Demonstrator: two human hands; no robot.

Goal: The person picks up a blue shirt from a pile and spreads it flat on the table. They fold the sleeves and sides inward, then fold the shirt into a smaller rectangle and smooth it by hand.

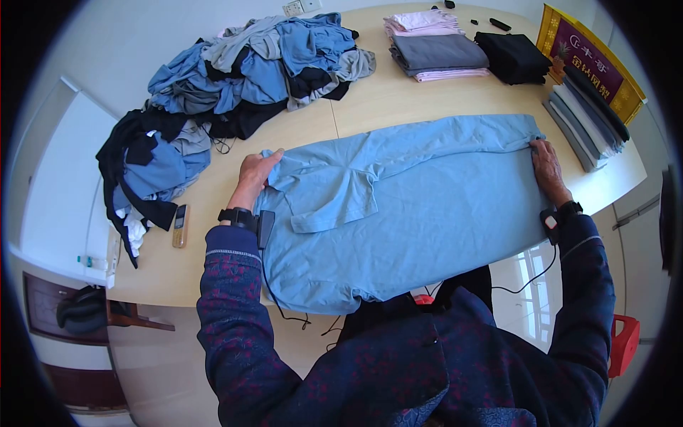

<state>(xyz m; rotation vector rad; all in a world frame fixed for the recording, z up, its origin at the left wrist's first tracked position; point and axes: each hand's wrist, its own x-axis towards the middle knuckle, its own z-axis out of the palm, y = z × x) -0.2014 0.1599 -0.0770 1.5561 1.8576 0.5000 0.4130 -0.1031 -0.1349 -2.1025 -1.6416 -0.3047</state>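
A light blue T-shirt [441, 206] lies spread sideways across the table, its lower part hanging over the front edge. The far side is folded over toward me, and a short sleeve [338, 203] lies flat on top. My left hand [257, 174] pinches the shirt's far left corner, thumb on top of the fabric. At the far right end, my right hand [548, 169] grips the shirt's edge, its fingertips partly hidden by the cloth. Both wrists wear black straps with small devices and cables.
A heap of crumpled blue, grey and black clothes [256, 67] covers the table's back left. Folded stacks, grey and pink [437, 53] and black [511, 57], stand at the back right. Folded garments fill a yellow box [629, 92]. A phone [181, 226] lies left.
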